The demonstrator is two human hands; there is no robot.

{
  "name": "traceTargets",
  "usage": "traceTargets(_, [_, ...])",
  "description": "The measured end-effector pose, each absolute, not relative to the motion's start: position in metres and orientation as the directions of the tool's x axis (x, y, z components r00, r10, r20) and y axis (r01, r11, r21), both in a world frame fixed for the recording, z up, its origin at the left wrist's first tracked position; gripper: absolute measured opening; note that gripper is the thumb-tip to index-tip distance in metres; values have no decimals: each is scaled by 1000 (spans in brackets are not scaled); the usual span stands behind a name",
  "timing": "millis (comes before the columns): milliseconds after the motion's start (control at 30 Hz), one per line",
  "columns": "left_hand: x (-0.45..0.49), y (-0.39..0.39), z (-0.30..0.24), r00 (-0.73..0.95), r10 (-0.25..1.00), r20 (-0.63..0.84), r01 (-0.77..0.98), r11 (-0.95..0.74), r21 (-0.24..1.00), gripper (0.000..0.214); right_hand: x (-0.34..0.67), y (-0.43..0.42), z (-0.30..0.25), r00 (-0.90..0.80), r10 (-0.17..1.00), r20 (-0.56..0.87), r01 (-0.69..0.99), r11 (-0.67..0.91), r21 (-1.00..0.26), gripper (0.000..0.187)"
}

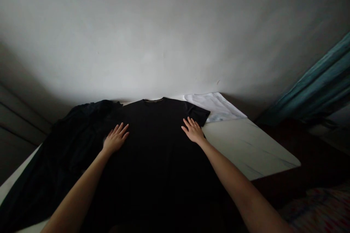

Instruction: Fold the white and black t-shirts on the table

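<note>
A black T-shirt lies spread out on the table, its neckline at the far side against the wall. My left hand rests flat on the shirt's left side, fingers spread. On the right side, just below the short sleeve, my right hand lies flat with its fingers apart. Neither hand grips anything. The shirt's lower part fades into shadow close to me, so its hem cannot be made out.
Dark crumpled cloth is heaped left of the shirt. A folded white cloth lies at the back right, partly under the sleeve. The white marbled table ends at a rounded right corner. Behind stands a pale wall; a teal curtain hangs right.
</note>
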State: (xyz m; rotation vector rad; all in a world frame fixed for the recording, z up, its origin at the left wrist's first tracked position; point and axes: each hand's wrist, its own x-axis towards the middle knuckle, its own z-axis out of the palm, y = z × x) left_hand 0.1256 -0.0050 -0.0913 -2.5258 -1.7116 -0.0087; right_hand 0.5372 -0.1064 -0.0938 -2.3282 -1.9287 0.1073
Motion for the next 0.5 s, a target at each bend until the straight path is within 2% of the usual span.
traceTargets(167, [139, -23, -73, 246, 969, 23, 959, -240, -150, 55, 511, -109, -86, 312, 949, 38, 944, -305, -125, 60])
traceTargets(233, [158, -36, -63, 218, 976, 4, 962, -214, -169, 55, 481, -108, -82, 267, 961, 74, 953, -252, -170, 57])
traceTargets(367, [170, -70, -52, 264, 964, -11, 963, -264, -42, 54, 452, -121, -81, 83, 986, 146, 952, -35, -304, 51])
traceTargets(500, [125, -107, -52, 116, 989, 92, 993, -118, 22, 49, 504, -157, -95, 174, 939, 298, 940, -69, -334, 41])
